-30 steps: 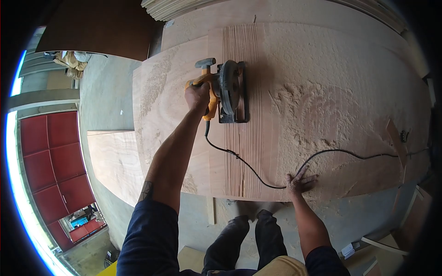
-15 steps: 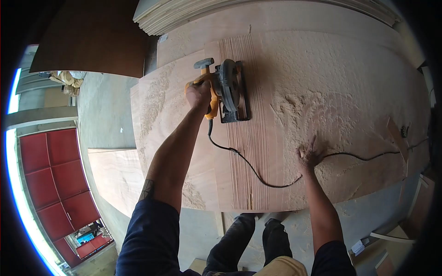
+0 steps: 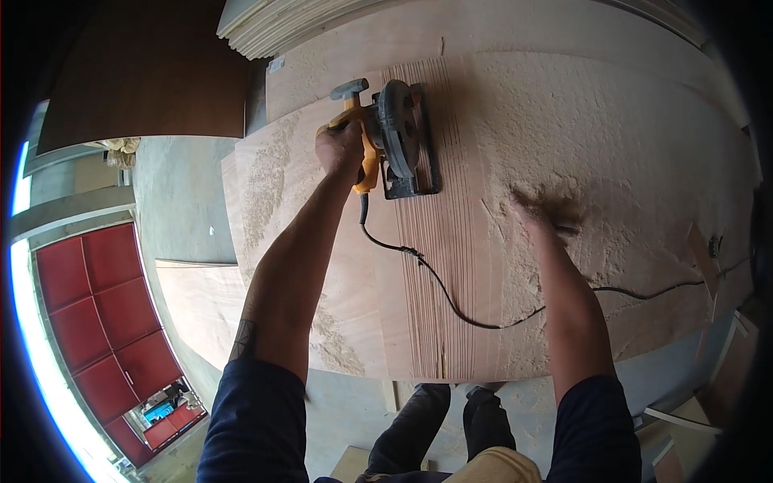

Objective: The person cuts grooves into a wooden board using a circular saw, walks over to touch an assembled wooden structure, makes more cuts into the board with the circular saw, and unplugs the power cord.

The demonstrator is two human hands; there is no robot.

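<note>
My left hand (image 3: 340, 149) is closed around the rear handle of a yellow and black circular saw (image 3: 396, 133). The saw's base plate rests on a plywood sheet (image 3: 354, 266) scored with several close parallel grooves (image 3: 427, 282). From the saw a black power cord (image 3: 451, 304) loops across the grooves and passes under my right forearm. My right hand (image 3: 531, 211) lies low in a heap of sawdust (image 3: 596, 193) right of the grooves. It holds nothing that I can see; its fingers look apart, partly blurred and sunk in the dust.
Stacked boards (image 3: 282, 24) stand beyond the sheet's far edge, beside a large dark brown panel (image 3: 153, 72). A thin wood strip (image 3: 702, 258) lies at the right by the cord. Board offcuts (image 3: 684, 427) are on the floor at lower right. Red doors (image 3: 105, 314) are at the left.
My right hand has moved forward, away from my body, through the sawdust. The saw, still in my left hand, sits slightly farther up and left in view, as the whole view has shifted a little.
</note>
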